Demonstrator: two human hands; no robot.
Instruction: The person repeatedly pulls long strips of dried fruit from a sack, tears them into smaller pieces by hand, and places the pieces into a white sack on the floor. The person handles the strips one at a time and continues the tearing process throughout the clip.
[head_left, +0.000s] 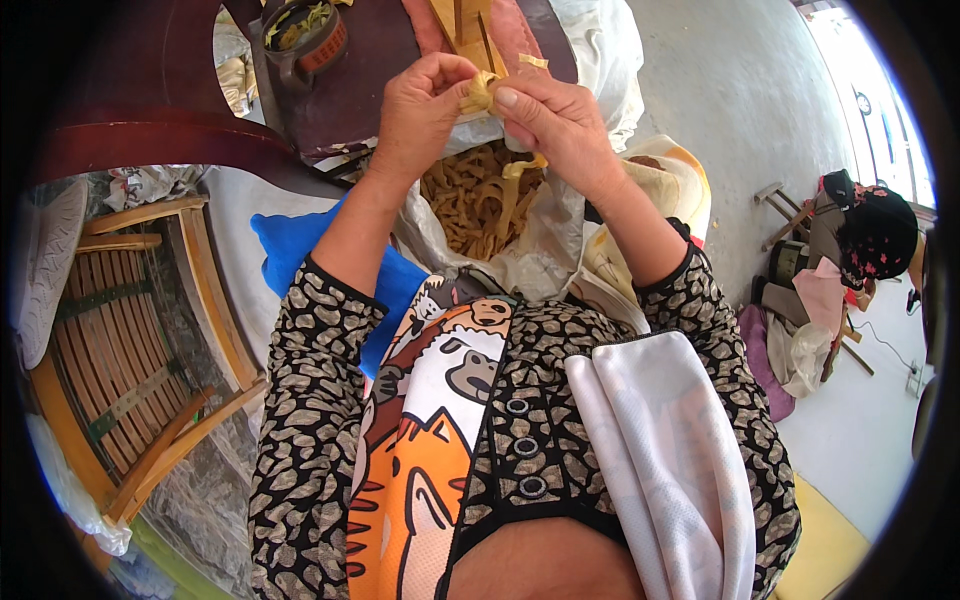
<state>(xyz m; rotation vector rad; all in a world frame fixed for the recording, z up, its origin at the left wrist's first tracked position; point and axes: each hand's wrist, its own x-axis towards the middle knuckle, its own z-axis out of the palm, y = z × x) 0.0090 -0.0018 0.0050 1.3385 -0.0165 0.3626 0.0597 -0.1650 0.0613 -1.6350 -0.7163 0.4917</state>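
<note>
My left hand (424, 109) and my right hand (555, 124) meet above an open plastic bag. Between their fingertips is a small folded bundle of yellowish strip (478, 94), pinched from both sides. A loose yellow strip (526, 165) hangs below my right hand, over the bag's mouth. Tan, curled strips (476, 206) fill the pale plastic bag (559, 232); their material is unclear. Just beyond my fingers, a wooden stand (463, 22) with a thin upright dark piece rests on a reddish cloth (521, 34). Another yellowish scrap (533, 61) lies beside it.
A dark mug (307, 45) with leafy bits inside stands on the dark red tabletop (360, 97). To the left is a slatted wooden chair (127, 352). Blue cloth (300, 240) lies below my left forearm. At right, another person (874, 229) bends near a wooden stool (787, 214).
</note>
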